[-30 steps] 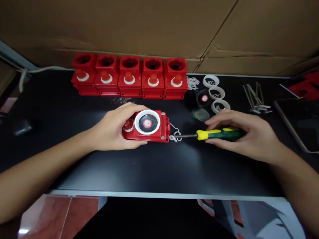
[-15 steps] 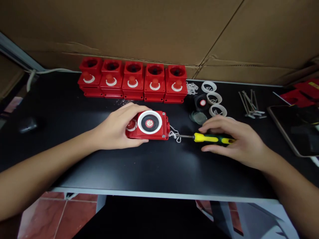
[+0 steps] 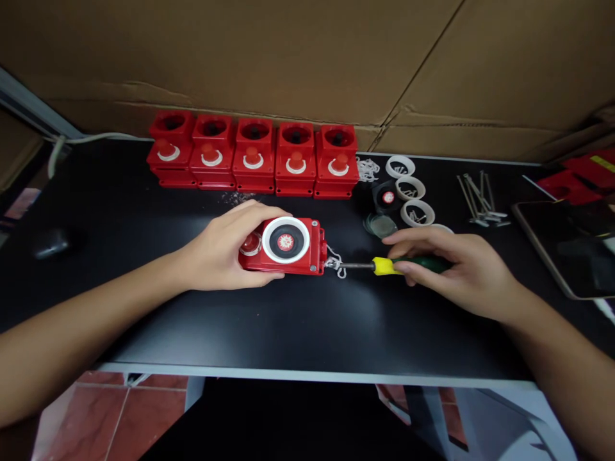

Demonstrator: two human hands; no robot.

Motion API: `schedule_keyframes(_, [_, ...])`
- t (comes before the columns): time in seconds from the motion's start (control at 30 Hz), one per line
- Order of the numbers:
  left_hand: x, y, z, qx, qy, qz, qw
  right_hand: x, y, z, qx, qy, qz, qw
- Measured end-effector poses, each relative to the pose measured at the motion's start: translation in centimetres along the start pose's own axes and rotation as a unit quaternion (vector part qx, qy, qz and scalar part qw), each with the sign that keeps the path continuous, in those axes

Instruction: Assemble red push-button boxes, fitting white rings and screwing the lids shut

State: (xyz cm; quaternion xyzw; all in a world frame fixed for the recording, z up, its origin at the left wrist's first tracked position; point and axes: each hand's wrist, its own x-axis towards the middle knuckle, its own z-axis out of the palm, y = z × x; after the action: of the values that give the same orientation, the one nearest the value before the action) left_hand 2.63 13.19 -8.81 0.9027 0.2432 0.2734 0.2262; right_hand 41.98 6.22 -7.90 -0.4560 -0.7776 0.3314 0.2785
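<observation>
A red box (image 3: pixel 314 246) with a white-ringed black disc on its face lies under my left hand (image 3: pixel 230 246), whose thumb and fingers clasp its left part. At the box's right end hangs a looped white cord (image 3: pixel 340 266). My right hand (image 3: pixel 444 266) grips the handle of a yellow and green screwdriver (image 3: pixel 384 266). The shaft points left, and its tip is at the cord and the box's right end; the exact contact is too small to make out.
Several red boxes (image 3: pixel 295 157) stand in a row at the back. White rings (image 3: pixel 418 213) with small screws, a black disc part (image 3: pixel 385 197) and long bolts (image 3: pixel 482 200) lie to the right. A tablet-like device (image 3: pixel 542 246) is at far right, a mouse (image 3: pixel 50 242) at left.
The fingers of my right hand have closed round the screwdriver handle, which has turned, showing less yellow. The view has shifted slightly. My left hand keeps its hold.
</observation>
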Motion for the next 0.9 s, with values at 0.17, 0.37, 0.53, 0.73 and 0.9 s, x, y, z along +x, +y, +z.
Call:
schedule_keyframes(0.17, [0.0,0.1,0.1,-0.003,-0.006,-0.011,1.0,0.5,-0.3,-0.1,-0.021,-0.004,-0.021,1.0])
schedule_keyframes(0.37, [-0.1,0.0,0.1,0.006,0.001,-0.02,1.0,1.0,-0.7,-0.1,-0.069,0.023,-0.112,0.991])
schedule_keyframes(0.53, [-0.1,-0.1,0.1,-0.002,0.002,-0.021,1.0,0.3,-0.4,-0.2,-0.066,0.023,-0.089,0.994])
schedule_keyframes(0.73, [-0.2,-0.1,0.1,0.004,0.005,-0.023,1.0,-0.2,0.0,0.0,-0.073,0.026,-0.061,0.995])
schedule_keyframes(0.9, [-0.2,-0.1,0.1,0.004,0.001,-0.017,1.0,-0.1,0.1,0.0,-0.036,-0.016,-0.032,0.999])
